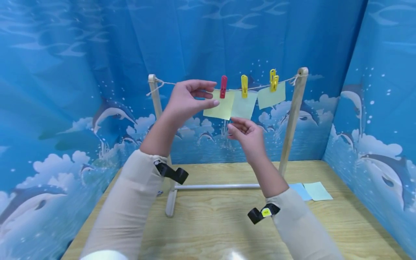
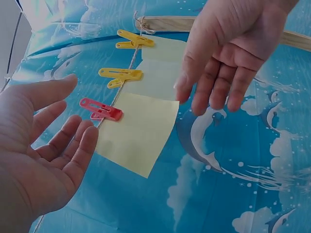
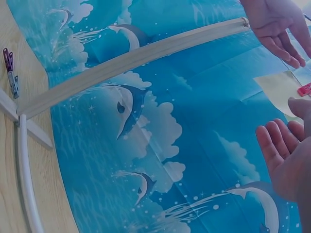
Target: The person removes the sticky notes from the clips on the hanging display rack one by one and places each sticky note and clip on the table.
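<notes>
While the left hand (image 1: 189, 97) and right hand (image 1: 249, 139) hover, fingers spread, by the yellow paper (image 1: 225, 109) at frame centre, a light touch should avoid dislodging the red clip (image 1: 223, 87).

Blue curtains (image 1: 208, 39) printed with dolphins (image 1: 391, 166) and clouds (image 1: 378, 146) line back and sides. The tabletop (image 1: 208, 224) is pale wood-grain, showing a glare spot (image 1: 236, 256).

Red clip (image 1: 223, 87), pale yellow note (image 1: 225, 109)
</notes>
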